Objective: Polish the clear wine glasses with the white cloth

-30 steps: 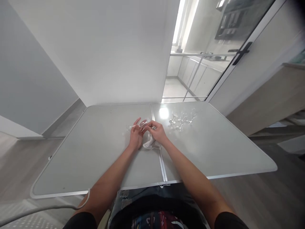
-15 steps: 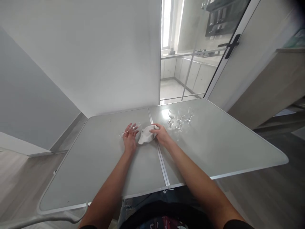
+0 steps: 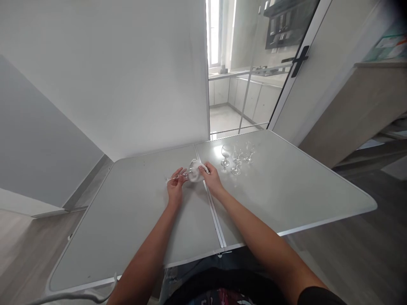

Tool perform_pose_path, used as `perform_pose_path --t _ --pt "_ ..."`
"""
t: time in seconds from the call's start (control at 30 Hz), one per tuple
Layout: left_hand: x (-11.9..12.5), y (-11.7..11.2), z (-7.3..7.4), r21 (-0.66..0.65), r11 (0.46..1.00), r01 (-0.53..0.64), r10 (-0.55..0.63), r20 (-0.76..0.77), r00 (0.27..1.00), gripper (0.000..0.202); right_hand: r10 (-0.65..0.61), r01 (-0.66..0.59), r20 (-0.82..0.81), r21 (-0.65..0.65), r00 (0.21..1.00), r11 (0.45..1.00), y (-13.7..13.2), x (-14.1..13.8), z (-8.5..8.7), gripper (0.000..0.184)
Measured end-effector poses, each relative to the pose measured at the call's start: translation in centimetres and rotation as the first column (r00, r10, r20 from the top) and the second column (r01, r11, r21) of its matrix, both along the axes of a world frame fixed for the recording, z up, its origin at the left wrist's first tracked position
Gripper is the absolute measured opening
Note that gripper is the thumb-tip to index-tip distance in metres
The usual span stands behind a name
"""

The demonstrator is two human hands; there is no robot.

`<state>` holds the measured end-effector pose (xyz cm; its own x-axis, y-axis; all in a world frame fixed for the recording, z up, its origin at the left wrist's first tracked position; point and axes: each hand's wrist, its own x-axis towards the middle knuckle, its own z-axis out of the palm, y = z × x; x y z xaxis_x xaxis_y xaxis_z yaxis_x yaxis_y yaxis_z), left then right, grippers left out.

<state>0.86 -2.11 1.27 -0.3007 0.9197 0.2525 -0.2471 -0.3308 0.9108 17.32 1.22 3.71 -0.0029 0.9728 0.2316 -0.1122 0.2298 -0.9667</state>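
My left hand (image 3: pixel 175 186) grips the stem of a clear stemmed glass (image 3: pixel 190 173) that lies sideways just above the grey table (image 3: pixel 133 212), its foot pointing left. My right hand (image 3: pixel 211 179) holds a white cloth (image 3: pixel 202 167) pushed against the glass's bowl, fingers closed around it. Both hands meet near the table's centre seam. Much of the cloth is hidden by the glass and my fingers.
Three more clear stemmed glasses (image 3: pixel 235 157) stand upright in a cluster on the right half of the table, just beyond my right hand. A white wall panel stands behind the table, and a glass door (image 3: pixel 254 76) is open to a kitchen at the back right.
Half a second ago the cloth lay spread on the table under my right hand. Now it is bunched up at the glass's bowl, and my left hand has closed on the stem.
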Motion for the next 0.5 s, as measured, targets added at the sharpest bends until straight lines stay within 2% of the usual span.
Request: perform_pose_path --t 0.13,0.27,0.37,0.43,0.5 --pt "0.1 -0.2 -0.1 -0.020 1.000 -0.025 0.024 -0.019 1.000 0.049 0.127 -0.126 -0.068 0.009 0.990 0.992 -1.2 0.0 1.0 0.034" --pt "0.1 -0.2 -0.3 -0.008 1.000 0.007 -0.007 -0.022 1.000 0.035 0.352 -0.363 -0.182 -0.031 0.918 0.931 -2.2 0.7 2.1 0.034" --pt "0.0 -0.2 -0.3 -0.013 1.000 -0.020 0.020 0.009 1.000 0.034 0.422 -0.426 -0.123 -0.010 0.898 0.905 -2.6 1.1 2.4 0.061" --pt "-0.1 -0.3 -0.3 -0.017 0.999 -0.037 0.038 0.009 0.999 0.035 0.437 -0.437 -0.027 0.027 0.899 0.899 -2.6 1.3 2.3 0.081" --pt "-0.1 -0.5 -0.3 -0.037 0.999 -0.029 0.028 -0.022 0.999 0.036 0.426 -0.435 0.103 0.090 0.899 0.896 -2.5 1.4 1.9 0.089"
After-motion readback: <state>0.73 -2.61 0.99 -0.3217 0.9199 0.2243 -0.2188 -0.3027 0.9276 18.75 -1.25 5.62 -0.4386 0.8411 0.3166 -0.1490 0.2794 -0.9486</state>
